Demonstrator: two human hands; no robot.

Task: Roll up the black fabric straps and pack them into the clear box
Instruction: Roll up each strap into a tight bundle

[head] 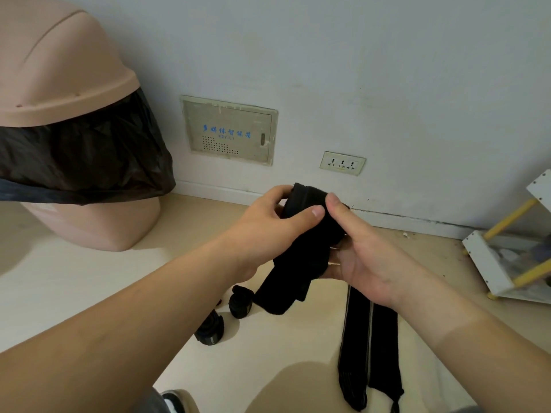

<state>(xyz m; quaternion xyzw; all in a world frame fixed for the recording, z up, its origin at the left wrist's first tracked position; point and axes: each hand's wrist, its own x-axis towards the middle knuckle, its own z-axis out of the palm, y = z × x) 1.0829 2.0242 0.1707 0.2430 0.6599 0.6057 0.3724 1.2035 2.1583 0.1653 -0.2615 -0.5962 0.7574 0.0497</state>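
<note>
The black fabric strap (301, 234) is held in mid-air at frame centre, its upper end wound into a roll. The left-hand grip (268, 222) clasps the roll from the left. The right-hand grip (366, 251) pinches it from the right, thumb on top. The loose tail hangs below both grips, long axis roughly vertical. Two rolled black straps (240, 302) lie on the floor lower centre; two flat black straps (369, 347) lower right. The beige wall panel (229, 134) carries blue Chinese characters. No clear box is identifiable.
</note>
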